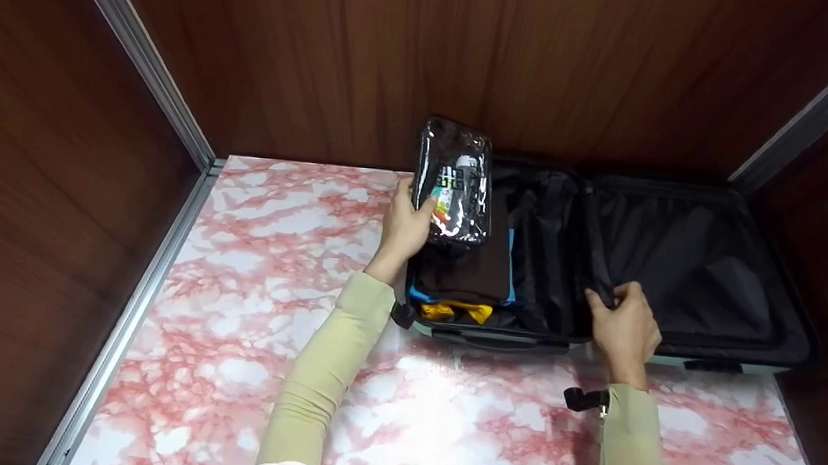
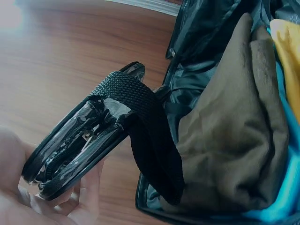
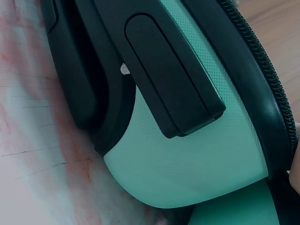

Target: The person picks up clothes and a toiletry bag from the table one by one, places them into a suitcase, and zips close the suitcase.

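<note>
A clear toiletry pouch with black trim (image 1: 462, 156) is in my left hand (image 1: 404, 225), which grips its lower left edge, thumb on the front. Bottles or tubes show through the plastic. In the left wrist view its zip and black webbing strap (image 2: 157, 154) face the camera. Below the pouch lies an open suitcase (image 1: 501, 338); its left half holds folded brown clothing (image 1: 472, 279), blue cloth (image 1: 511, 267) and yellow cloth (image 1: 445, 311). Near the suitcase's middle, my right hand (image 1: 624, 328) pinches the edge of a dark fabric divider (image 1: 602, 273).
The right half of the suitcase (image 1: 706, 279) has a dark lining. Its mint-green shell (image 3: 197, 173) and black handle (image 3: 173, 75) show in the right wrist view. Wood panels (image 1: 467, 63) stand behind and at both sides of the red-and-white marbled surface (image 1: 262, 252).
</note>
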`<state>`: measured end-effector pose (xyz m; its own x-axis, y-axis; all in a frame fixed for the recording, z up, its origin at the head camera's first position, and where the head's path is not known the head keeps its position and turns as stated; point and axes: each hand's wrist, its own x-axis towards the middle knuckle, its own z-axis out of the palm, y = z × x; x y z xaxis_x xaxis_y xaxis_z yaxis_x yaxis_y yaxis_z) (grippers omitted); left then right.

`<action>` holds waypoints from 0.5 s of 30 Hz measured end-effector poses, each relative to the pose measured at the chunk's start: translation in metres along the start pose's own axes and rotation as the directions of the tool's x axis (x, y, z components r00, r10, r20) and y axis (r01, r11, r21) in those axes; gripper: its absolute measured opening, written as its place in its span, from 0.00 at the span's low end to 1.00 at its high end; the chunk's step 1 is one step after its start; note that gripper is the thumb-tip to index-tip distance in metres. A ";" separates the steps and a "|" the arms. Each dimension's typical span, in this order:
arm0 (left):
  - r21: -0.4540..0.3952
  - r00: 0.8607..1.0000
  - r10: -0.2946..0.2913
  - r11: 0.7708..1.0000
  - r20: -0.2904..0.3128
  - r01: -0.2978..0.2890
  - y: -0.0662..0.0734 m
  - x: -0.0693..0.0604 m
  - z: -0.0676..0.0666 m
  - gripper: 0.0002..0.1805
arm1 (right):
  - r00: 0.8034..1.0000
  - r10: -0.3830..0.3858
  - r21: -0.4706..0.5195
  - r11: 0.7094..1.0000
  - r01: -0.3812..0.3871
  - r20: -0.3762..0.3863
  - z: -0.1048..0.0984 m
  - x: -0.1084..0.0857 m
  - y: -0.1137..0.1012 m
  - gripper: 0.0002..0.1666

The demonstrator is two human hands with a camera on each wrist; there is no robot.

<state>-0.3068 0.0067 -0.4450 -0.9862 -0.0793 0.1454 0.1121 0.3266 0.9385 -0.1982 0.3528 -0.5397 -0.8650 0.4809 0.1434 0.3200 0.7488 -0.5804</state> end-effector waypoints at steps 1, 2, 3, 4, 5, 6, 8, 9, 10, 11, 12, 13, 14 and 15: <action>-0.003 1.000 0.000 1.000 0.002 0.000 0.000 -0.001 0.001 0.23 | 1.000 -0.001 0.001 1.000 0.001 -0.002 0.000 0.000 0.000 0.34; -0.003 1.000 0.000 1.000 0.005 0.000 0.001 -0.001 0.002 0.23 | 1.000 -0.001 0.001 1.000 0.001 -0.003 0.000 0.000 0.000 0.34; -0.005 1.000 -0.001 1.000 0.005 0.001 0.001 -0.002 0.003 0.23 | 1.000 -0.002 0.001 1.000 0.002 -0.004 0.000 0.000 -0.001 0.34; -0.009 1.000 0.003 1.000 0.007 -0.003 0.001 -0.002 0.004 0.23 | 1.000 -0.003 0.000 1.000 0.003 -0.005 0.000 0.000 0.000 0.34; -0.010 1.000 0.005 1.000 0.009 -0.005 0.001 -0.003 0.005 0.22 | 1.000 -0.004 0.000 1.000 0.004 -0.006 0.000 0.000 -0.001 0.34; -0.013 1.000 0.006 1.000 0.011 -0.006 0.001 -0.003 0.006 0.23 | 1.000 -0.004 0.000 1.000 0.004 -0.007 0.000 0.000 0.000 0.34; -0.013 1.000 0.012 1.000 0.017 -0.011 0.001 -0.004 0.009 0.23 | 1.000 -0.007 0.003 1.000 0.007 -0.005 0.000 -0.001 0.000 0.34; -0.012 1.000 0.013 1.000 0.021 -0.013 0.000 -0.005 0.011 0.23 | 1.000 -0.009 0.005 1.000 0.009 -0.004 0.000 -0.001 0.000 0.34; -0.011 1.000 0.016 1.000 0.025 -0.015 0.000 -0.005 0.012 0.24 | 1.000 -0.013 0.007 1.000 0.013 -0.002 0.000 -0.001 0.000 0.34; -0.008 0.999 0.018 1.000 0.028 -0.018 0.000 -0.006 0.014 0.24 | 1.000 -0.016 0.010 1.000 0.016 0.000 0.000 -0.001 0.000 0.34; -0.008 0.999 0.020 1.000 0.032 -0.020 0.000 -0.006 0.016 0.24 | 1.000 -0.018 0.011 1.000 0.018 0.003 0.000 -0.002 0.000 0.34; -0.006 0.999 0.021 1.000 0.035 -0.021 -0.001 -0.007 0.018 0.24 | 1.000 -0.019 0.013 1.000 0.019 0.005 0.000 -0.002 0.000 0.34; -0.003 0.999 0.020 1.000 0.038 -0.020 -0.001 -0.008 0.019 0.24 | 1.000 -0.019 0.013 1.000 0.019 0.005 0.000 -0.002 0.000 0.34; -0.001 0.999 0.019 1.000 0.043 -0.019 -0.002 -0.009 0.021 0.24 | 1.000 -0.019 0.012 1.000 0.018 0.005 0.000 -0.002 0.000 0.34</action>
<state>-0.3006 0.0268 -0.4547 -0.9882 -0.0327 0.1499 0.1311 0.3275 0.9357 -0.1967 0.3517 -0.5398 -0.8728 0.4645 0.1500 0.2992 0.7518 -0.5876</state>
